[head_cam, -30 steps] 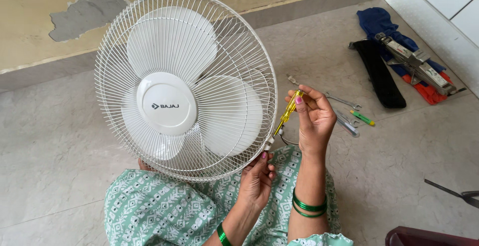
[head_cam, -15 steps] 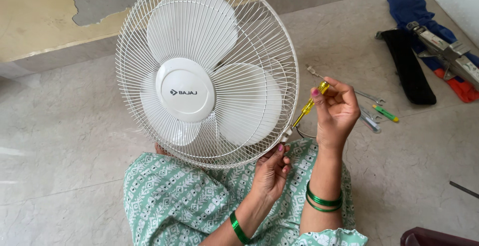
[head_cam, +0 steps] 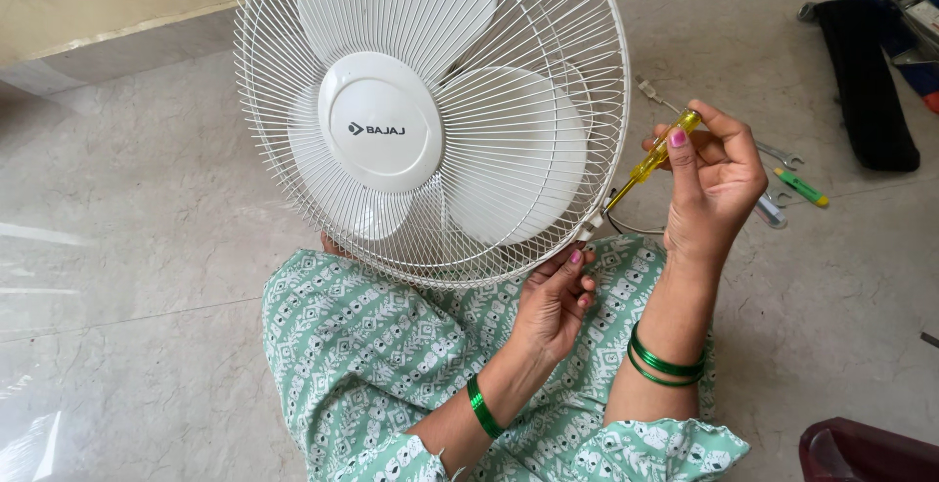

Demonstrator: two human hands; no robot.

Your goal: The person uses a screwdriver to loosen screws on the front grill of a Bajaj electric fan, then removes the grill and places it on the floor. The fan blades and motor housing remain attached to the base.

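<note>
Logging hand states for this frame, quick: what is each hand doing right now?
Left hand: fingers pinching the fan guard rim by its clip.
Right hand: closed on the yellow screwdriver.

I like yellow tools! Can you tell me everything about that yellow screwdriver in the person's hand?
The screwdriver has a see-through yellow handle that looks like plastic, and a thin metal shaft. It slants down and to the left. The right hand pinches the top of the handle between thumb and fingers. Its tip meets a small white clip on the rim of the white fan guard, just above the left hand, which touches the rim there.
</note>
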